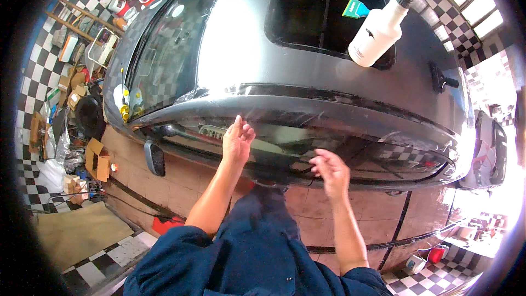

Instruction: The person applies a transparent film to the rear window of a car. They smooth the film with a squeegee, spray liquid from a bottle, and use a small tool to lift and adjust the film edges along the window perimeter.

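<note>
I look down on a grey car (241,49) from its side. My left hand (237,140) is raised against the side window (307,151), fingers apart, touching a clear film on the glass just under the roof edge. My right hand (330,171) hovers beside it, a little lower, fingers loosely curled and holding nothing that I can see. A white spray bottle (378,30) with a black trigger stands on the roof by the dark sunroof (318,5). A green squeegee (355,9) lies on the sunroof glass behind the bottle.
A side mirror (155,157) sticks out at the left. Small yellow-capped bottles (126,104) sit near the windscreen corner. Cardboard boxes (96,159) and clutter line the checkered floor at left. A second vehicle (490,151) stands at right. A hose (400,230) runs over the brown floor.
</note>
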`<state>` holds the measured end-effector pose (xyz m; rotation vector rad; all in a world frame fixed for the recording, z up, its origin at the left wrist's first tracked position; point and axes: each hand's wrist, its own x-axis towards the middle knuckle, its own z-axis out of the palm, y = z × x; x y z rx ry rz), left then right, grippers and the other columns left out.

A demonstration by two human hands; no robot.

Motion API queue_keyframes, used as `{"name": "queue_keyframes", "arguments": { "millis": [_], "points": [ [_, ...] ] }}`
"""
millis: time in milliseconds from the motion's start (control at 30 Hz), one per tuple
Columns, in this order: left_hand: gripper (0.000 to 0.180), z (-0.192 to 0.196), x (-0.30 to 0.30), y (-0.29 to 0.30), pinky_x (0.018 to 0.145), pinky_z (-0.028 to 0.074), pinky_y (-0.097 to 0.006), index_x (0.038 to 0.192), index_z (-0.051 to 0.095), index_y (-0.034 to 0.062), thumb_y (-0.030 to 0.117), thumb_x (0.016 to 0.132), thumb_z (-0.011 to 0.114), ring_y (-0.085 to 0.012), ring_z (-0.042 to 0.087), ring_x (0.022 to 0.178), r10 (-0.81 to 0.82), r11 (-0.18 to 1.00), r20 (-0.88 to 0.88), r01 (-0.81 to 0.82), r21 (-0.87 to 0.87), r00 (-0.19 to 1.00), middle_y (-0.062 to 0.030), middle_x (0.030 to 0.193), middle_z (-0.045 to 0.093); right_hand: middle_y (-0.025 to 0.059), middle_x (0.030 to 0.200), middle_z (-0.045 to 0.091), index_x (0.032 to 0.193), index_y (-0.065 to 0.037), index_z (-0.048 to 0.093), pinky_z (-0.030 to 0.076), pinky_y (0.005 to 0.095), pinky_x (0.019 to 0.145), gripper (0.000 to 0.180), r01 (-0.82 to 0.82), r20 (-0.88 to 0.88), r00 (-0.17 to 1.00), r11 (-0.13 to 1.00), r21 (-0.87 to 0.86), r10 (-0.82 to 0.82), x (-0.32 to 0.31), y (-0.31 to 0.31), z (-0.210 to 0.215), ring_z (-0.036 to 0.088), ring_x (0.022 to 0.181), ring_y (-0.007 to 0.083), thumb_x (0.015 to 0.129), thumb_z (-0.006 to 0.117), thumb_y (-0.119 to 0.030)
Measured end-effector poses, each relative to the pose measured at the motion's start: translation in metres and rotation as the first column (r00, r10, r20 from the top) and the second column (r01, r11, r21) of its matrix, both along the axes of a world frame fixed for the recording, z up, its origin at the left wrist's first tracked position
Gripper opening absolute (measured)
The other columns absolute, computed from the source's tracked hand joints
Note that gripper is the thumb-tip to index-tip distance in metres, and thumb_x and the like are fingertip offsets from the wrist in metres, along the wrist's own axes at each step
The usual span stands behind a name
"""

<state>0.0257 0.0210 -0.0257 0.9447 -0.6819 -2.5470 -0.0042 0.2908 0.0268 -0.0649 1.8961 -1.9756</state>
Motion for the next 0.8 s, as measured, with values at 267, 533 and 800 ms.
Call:
{"name": "queue_keyframes", "arguments": {
  "millis": [267,533,800],
  "points": [
    [0.015,-0.002,0.023,0.025,0.063,0.049,-0.030,0.082,0.055,0.0063,0.017,0.089,0.062,-0.0148,0.057,0.065,-0.212,0.939,0.116,0.236,-0.251,0.970,-0.0042,0.076,0.059,0.0059,0.087,0.066,0.112,-0.002,0.061,0.045,0.0191,0.058,0.025,0.376,-0.469,0.843,0.912,0.166,-0.263,-0.101,0.105,0.071,0.057,0.068,0.0072,0.090,0.060,-0.015],
    [0.025,0.068,-0.039,0.073,0.071,0.046,-0.037,0.097,0.061,0.0018,0.001,0.073,0.068,-0.0304,0.058,0.081,-0.238,-0.362,-0.096,-0.180,-0.915,0.967,-0.0144,0.091,0.061,0.0065,0.091,0.068,0.114,-0.003,0.061,0.049,0.0250,0.067,0.037,0.501,-0.588,0.777,0.785,0.364,-0.224,-0.248,0.165,0.082,0.062,0.077,0.0107,0.084,0.068,-0.022],
    [0.028,0.057,-0.107,0.062,0.088,0.036,-0.041,0.103,0.062,0.0073,0.012,0.077,0.069,-0.0275,0.047,0.104,-0.053,-0.570,-0.206,-0.199,-0.797,0.977,-0.0119,0.108,0.052,0.0125,0.133,0.046,0.134,-0.006,0.041,0.040,0.0373,0.098,0.088,0.233,-0.769,0.633,0.927,0.295,0.086,-0.266,0.042,0.133,0.047,0.118,0.0242,0.066,0.081,-0.043]
  ]
}}
